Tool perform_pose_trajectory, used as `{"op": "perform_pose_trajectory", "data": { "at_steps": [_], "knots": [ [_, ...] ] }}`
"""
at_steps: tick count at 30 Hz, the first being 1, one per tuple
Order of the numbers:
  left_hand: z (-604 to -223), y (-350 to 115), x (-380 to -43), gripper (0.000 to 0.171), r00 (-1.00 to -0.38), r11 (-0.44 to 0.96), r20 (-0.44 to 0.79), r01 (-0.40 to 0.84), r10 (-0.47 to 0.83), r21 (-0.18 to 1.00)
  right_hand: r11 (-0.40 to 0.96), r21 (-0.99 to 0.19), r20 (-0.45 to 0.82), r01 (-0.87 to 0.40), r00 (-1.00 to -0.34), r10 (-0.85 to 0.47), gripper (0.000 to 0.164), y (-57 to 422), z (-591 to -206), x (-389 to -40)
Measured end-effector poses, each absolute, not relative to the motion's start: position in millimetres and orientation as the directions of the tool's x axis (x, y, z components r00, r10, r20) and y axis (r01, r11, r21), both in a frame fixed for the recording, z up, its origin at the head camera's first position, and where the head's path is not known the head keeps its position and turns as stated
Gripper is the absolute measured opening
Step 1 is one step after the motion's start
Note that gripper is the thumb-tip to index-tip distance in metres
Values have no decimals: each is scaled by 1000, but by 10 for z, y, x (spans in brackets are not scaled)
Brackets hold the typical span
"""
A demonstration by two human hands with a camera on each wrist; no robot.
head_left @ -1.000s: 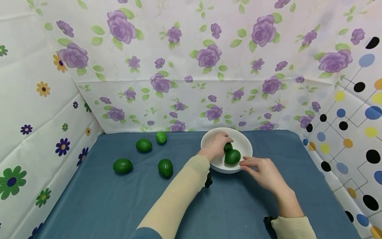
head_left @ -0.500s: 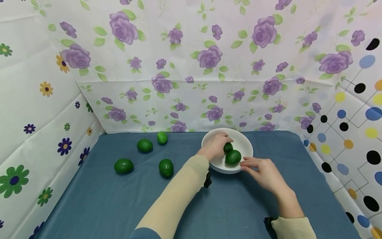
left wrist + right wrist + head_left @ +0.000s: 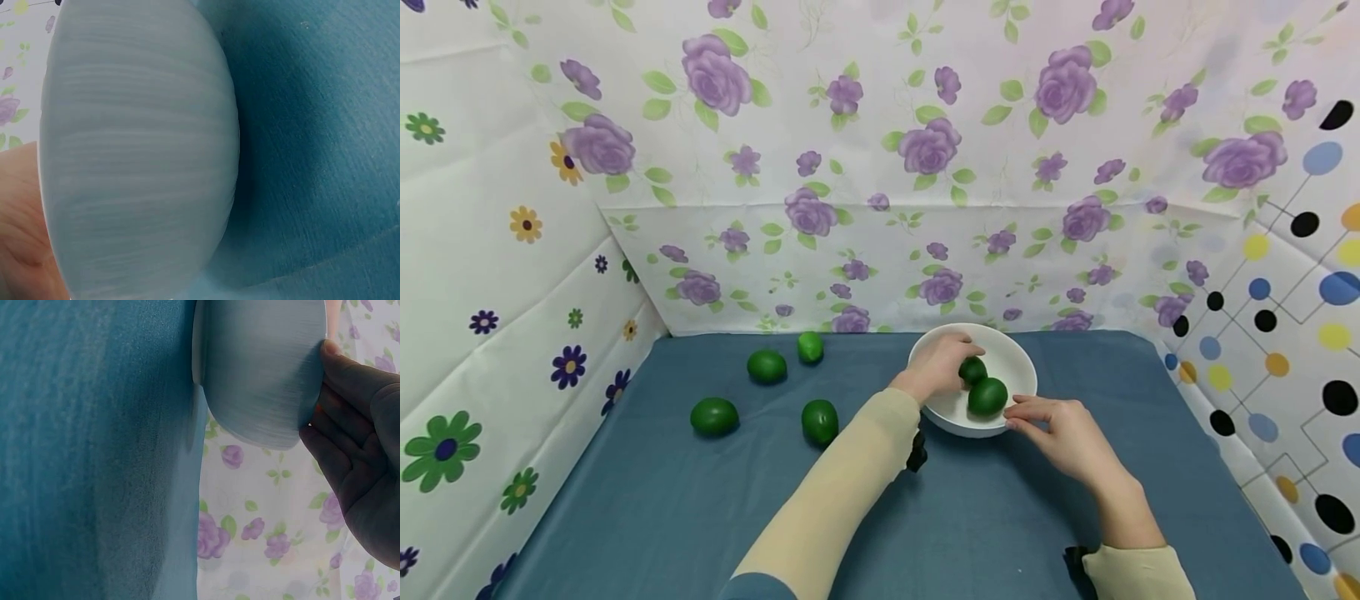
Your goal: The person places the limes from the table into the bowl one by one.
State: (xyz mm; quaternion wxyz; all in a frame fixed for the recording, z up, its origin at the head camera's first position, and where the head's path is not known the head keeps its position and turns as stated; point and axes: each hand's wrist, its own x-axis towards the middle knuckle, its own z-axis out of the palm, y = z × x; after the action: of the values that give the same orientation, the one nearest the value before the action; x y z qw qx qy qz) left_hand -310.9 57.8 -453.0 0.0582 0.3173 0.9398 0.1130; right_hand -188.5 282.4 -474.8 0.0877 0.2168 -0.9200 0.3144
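Note:
A white bowl (image 3: 951,421) stands on the blue cloth at the right of centre. My left hand (image 3: 942,365) reaches over its left rim, fingers curled over a small dark green fruit (image 3: 973,371); the thumb is hidden. Beside that fruit a larger, smooth oval green fruit (image 3: 988,398) lies in the bowl. From the right, my right hand (image 3: 1060,433) holds the bowl's rim with thumb and fingertips. In the right wrist view, the right hand's fingertips (image 3: 331,349) sit right at the rim. The bowl's outer wall (image 3: 140,150) fills much of the left wrist view.
Left of the bowl, on the blue cloth (image 3: 647,508), lie a brighter lime-like fruit (image 3: 810,347) and three dark green oval fruits, among them the leftmost fruit (image 3: 714,417) and the one nearest my left sleeve (image 3: 820,422). Flower-print cloth (image 3: 865,167) hangs behind.
The left hand has drawn back slightly leftward, showing a little more of the small fruit in the bowl. The right hand stays at the rim; the whole head view has shifted slightly.

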Motion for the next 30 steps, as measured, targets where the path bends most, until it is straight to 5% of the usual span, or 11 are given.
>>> {"op": "perform_pose_trajectory", "data": {
  "at_steps": [19, 30],
  "knots": [
    [-4468, 418, -3041, 58, -794, 758, 13, 584, 608, 291, 715, -540, 294, -444, -895, -334, 17, 2838, -4761, -1880],
    [-4514, 314, -2860, 47, -756, 668, 208, 648, 620, 365, 712, -540, 297, -449, -893, -338, 18, 2830, -4775, -1882]
  ]
}}
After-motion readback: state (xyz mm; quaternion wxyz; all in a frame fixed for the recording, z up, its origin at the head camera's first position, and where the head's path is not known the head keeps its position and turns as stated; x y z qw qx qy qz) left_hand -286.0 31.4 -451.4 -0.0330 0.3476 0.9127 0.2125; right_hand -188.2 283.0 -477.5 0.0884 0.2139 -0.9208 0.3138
